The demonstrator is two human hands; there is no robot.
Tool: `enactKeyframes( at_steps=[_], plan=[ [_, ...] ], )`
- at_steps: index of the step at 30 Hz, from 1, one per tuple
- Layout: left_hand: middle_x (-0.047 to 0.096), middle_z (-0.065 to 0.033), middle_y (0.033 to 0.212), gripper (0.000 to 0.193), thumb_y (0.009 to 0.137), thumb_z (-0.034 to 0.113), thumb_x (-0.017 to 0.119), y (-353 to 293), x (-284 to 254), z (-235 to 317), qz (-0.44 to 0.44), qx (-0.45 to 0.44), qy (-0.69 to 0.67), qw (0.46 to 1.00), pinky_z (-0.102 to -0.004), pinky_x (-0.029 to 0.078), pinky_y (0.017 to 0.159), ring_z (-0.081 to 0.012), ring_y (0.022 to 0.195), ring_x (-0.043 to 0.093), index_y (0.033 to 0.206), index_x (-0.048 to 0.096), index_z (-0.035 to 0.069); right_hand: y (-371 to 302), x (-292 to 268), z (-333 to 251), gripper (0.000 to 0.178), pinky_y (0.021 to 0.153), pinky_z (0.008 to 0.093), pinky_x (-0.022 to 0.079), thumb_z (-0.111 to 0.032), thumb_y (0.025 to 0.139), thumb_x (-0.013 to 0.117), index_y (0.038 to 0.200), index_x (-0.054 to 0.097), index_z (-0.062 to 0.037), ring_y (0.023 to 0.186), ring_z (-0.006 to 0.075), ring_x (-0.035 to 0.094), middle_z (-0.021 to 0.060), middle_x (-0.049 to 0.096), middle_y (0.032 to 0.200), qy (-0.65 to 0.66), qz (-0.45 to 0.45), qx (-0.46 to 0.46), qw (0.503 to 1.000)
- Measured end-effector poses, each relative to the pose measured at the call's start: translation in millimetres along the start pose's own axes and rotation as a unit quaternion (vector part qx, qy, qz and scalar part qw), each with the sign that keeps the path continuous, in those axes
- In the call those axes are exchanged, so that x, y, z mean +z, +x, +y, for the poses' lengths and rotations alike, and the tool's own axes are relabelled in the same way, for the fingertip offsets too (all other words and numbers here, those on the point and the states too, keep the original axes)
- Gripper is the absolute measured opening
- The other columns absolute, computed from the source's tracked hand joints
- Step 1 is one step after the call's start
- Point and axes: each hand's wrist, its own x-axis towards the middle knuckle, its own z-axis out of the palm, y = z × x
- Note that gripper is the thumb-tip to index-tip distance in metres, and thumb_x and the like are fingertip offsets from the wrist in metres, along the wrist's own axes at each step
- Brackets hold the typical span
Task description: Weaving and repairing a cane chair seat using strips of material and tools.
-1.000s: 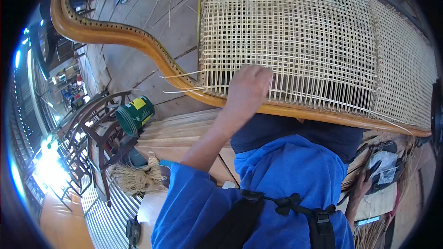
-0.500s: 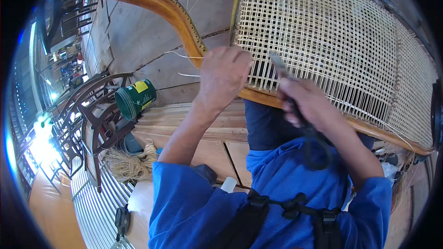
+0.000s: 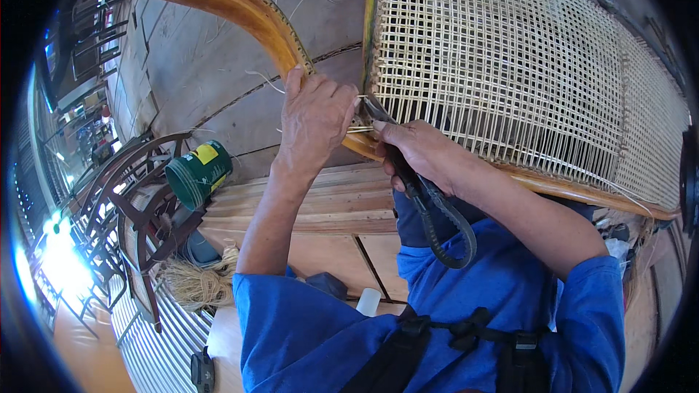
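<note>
A woven cane panel (image 3: 502,44) is stretched on a varnished wooden frame (image 3: 575,189), with bare, uncrossed strands along its near edge. At the panel's near left corner my left hand (image 3: 317,120) is closed on thin cane strands (image 3: 358,130), whose ends stick out on either side of the fist. In my right hand (image 3: 426,149) is a knife (image 3: 399,164) with a dark handle and a looped black strap (image 3: 459,251). Its blade end points up at the corner, close beside my left fingers; the exact contact there is hidden.
A curved wooden arm (image 3: 240,11) with a row of small holes reaches to the upper left. Beyond my left forearm lie a green bucket (image 3: 198,175), dark wooden chair frames (image 3: 131,211) and a bundle of loose cane (image 3: 195,282). Wooden planks (image 3: 306,196) run below the frame.
My left hand has moved left and slightly down, the strands still in it. My right hand has brought the knife left from over the panel to the corner beside it.
</note>
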Motion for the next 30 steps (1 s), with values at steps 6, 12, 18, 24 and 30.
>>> enactKeyframes(
  at_steps=[6,12,18,24,30],
  plan=[
    [0.054,-0.0039,0.074,0.01,0.074,0.014,0.065,-2,6,-1,0.023,-0.001,-0.015,1.0,-0.0445,0.032,0.093,-0.0207,0.082,0.054,0.082,0.061,0.011,11,6,1,0.041,0.04,0.0285,0.042,-0.04,0.092,0.049,0.077,0.053,-0.0016,0.044,0.0158,0.051,0.007,0.051,0.058,-0.052,0.028,-0.015,0.998],
    [0.054,-0.0031,0.07,0.009,0.071,0.015,0.065,-2,5,-4,0.036,0.005,-0.04,0.999,-0.0456,0.032,0.093,-0.0202,0.079,0.055,0.078,0.061,0.012,12,10,-1,0.043,0.038,0.0282,0.041,-0.039,0.092,0.048,0.071,0.052,-0.0014,0.041,0.015,0.049,0.0059,0.048,0.055,-0.073,0.053,-0.029,0.996],
    [0.055,-0.0044,0.07,0.007,0.075,0.012,0.063,-5,-16,7,0.046,-0.02,-0.06,0.997,-0.0396,0.038,0.086,-0.0223,0.075,0.056,0.082,0.062,0.01,-26,-6,3,0.046,0.036,0.0276,0.038,-0.039,0.092,0.049,0.066,0.05,-0.0012,0.038,0.0118,0.046,0.0028,0.047,0.053,-0.259,0.038,-0.079,0.962],
    [0.058,-0.0119,0.086,0.012,0.084,0.014,0.056,-46,-35,82,0.043,-0.223,-0.165,0.96,-0.0357,0.047,0.075,-0.0309,0.082,0.057,0.092,0.061,0.006,-168,-95,25,0.056,0.067,0.04,0.045,-0.053,0.082,0.054,0.095,0.058,0.0013,0.074,0.0316,0.059,0.0198,0.06,0.077,-0.525,0.203,-0.12,0.818],
    [0.053,-0.0082,0.09,0.019,0.078,0.01,0.054,-26,-12,239,-0.01,0.046,-0.371,0.927,-0.0344,0.048,0.073,-0.0255,0.083,0.055,0.096,0.06,0.008,-286,-217,193,0.054,0.068,0.034,0.045,-0.046,0.08,0.059,0.104,0.057,0.0019,0.076,0.0185,0.056,0.008,0.06,0.08,-0.355,0.402,-0.107,0.837]
  ],
)
